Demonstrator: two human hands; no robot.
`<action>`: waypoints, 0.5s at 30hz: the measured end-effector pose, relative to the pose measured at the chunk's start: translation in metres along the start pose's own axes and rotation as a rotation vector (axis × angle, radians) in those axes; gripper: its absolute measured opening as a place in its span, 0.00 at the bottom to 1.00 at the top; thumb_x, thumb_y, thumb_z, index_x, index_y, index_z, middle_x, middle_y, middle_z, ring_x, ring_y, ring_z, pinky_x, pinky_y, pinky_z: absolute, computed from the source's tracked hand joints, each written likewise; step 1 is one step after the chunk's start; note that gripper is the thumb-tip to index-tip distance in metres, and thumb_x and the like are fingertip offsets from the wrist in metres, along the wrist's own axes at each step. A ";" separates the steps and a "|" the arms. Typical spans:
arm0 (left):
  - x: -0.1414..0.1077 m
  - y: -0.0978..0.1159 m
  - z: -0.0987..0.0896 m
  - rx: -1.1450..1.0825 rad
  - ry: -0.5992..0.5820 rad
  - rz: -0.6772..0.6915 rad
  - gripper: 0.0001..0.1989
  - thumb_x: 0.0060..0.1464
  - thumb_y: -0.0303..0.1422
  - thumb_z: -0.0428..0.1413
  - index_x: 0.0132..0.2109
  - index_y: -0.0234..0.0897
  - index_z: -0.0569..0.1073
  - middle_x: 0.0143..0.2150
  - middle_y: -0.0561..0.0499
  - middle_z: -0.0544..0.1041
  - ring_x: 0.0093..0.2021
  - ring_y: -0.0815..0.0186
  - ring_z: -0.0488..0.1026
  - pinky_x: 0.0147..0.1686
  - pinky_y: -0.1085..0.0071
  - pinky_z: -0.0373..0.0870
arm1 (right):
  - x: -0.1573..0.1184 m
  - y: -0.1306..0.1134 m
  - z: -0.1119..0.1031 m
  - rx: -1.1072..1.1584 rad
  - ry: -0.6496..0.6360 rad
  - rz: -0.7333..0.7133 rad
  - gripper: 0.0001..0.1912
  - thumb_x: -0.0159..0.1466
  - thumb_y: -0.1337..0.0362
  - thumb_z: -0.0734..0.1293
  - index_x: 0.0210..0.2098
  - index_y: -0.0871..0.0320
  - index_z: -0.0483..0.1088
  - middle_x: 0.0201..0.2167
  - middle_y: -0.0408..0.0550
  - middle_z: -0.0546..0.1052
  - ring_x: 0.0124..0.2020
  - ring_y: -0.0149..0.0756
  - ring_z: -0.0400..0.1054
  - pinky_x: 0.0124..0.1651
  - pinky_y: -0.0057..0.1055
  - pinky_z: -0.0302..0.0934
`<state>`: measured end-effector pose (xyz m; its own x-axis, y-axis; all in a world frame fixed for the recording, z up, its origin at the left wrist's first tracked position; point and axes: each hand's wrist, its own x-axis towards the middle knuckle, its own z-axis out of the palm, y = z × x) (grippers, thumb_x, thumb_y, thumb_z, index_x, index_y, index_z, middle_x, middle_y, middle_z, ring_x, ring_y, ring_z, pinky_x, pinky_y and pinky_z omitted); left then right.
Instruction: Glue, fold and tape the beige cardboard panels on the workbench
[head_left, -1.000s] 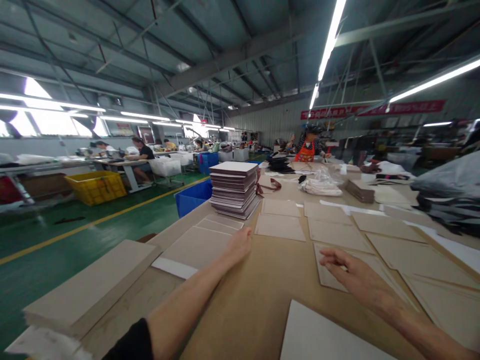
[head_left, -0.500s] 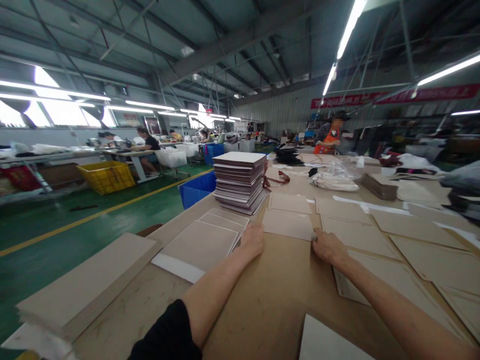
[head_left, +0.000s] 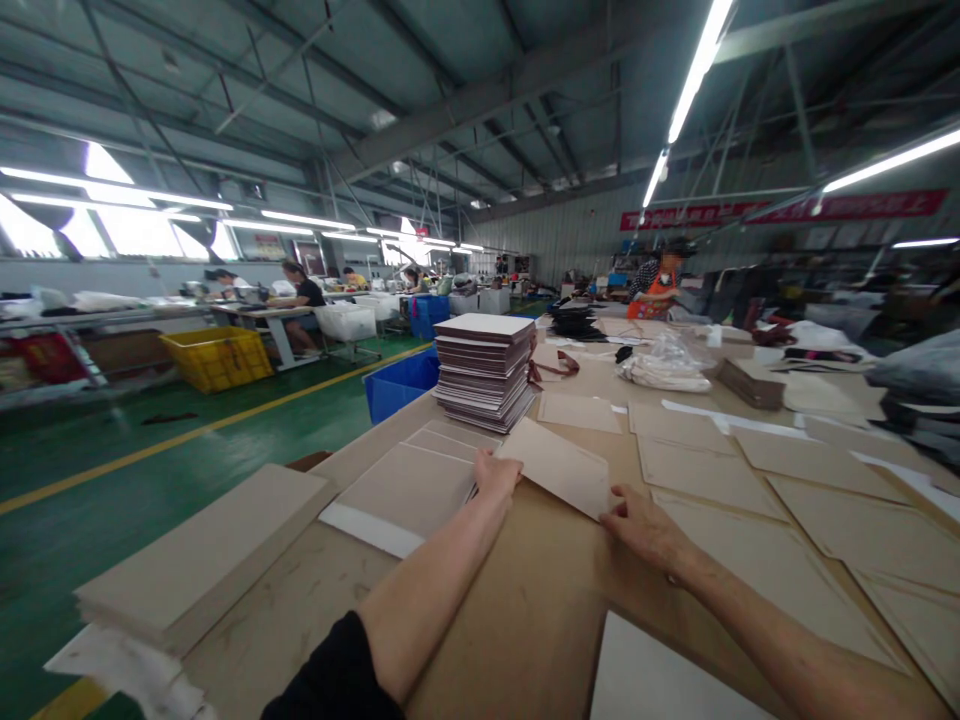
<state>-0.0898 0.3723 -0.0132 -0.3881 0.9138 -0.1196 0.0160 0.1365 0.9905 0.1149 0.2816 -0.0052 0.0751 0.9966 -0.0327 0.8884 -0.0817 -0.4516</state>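
Note:
A flat beige cardboard sheet [head_left: 559,462] slants between my two hands, its left side raised over the brown tabletop. My left hand [head_left: 498,474] pinches its near left corner. At the near right corner, the fingers and thumb of my right hand [head_left: 641,525] close on the edge. Left of my left hand lie overlapping beige sheets [head_left: 409,490] with a white strip along the front one. Just beyond them rises a tall stack of brown and white boards [head_left: 484,370]. Another beige sheet [head_left: 579,411] lies flat behind the held one.
Rows of beige sheets [head_left: 739,540] cover the table's right side. A thick pile of boards [head_left: 206,550] sits at the left edge, and a white sheet [head_left: 660,675] lies near me. Across the table stands a person in an orange apron [head_left: 654,290]. A blue bin [head_left: 401,382] is beside the table.
The beige sheet has turned clockwise and its left side has come up off the table. My right hand has moved slightly left and toward me with its corner.

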 end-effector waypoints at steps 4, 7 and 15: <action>-0.039 0.021 -0.005 -0.021 0.043 0.068 0.23 0.49 0.22 0.60 0.52 0.30 0.65 0.36 0.51 0.73 0.32 0.68 0.73 0.29 0.72 0.72 | -0.030 -0.007 -0.009 -0.137 0.202 -0.216 0.29 0.63 0.51 0.61 0.56 0.65 0.64 0.52 0.62 0.71 0.53 0.50 0.68 0.54 0.39 0.60; -0.081 0.042 -0.008 -0.004 0.079 0.207 0.31 0.37 0.19 0.62 0.52 0.30 0.66 0.41 0.47 0.73 0.41 0.62 0.74 0.41 0.70 0.71 | -0.047 -0.015 -0.017 -0.278 0.343 -0.396 0.29 0.63 0.48 0.60 0.55 0.62 0.64 0.53 0.61 0.70 0.47 0.51 0.71 0.47 0.42 0.65; -0.200 0.089 -0.010 0.067 -0.062 0.655 0.33 0.42 0.23 0.57 0.58 0.37 0.61 0.50 0.44 0.68 0.47 0.57 0.72 0.47 0.63 0.70 | -0.098 -0.034 -0.046 -0.475 0.503 -0.434 0.12 0.66 0.62 0.55 0.38 0.55 0.69 0.33 0.54 0.74 0.23 0.43 0.71 0.21 0.34 0.48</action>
<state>-0.0203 0.1983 0.0998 -0.2250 0.8362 0.5002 0.2889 -0.4331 0.8538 0.0984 0.1866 0.0546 -0.2262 0.8279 0.5132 0.9738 0.2052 0.0981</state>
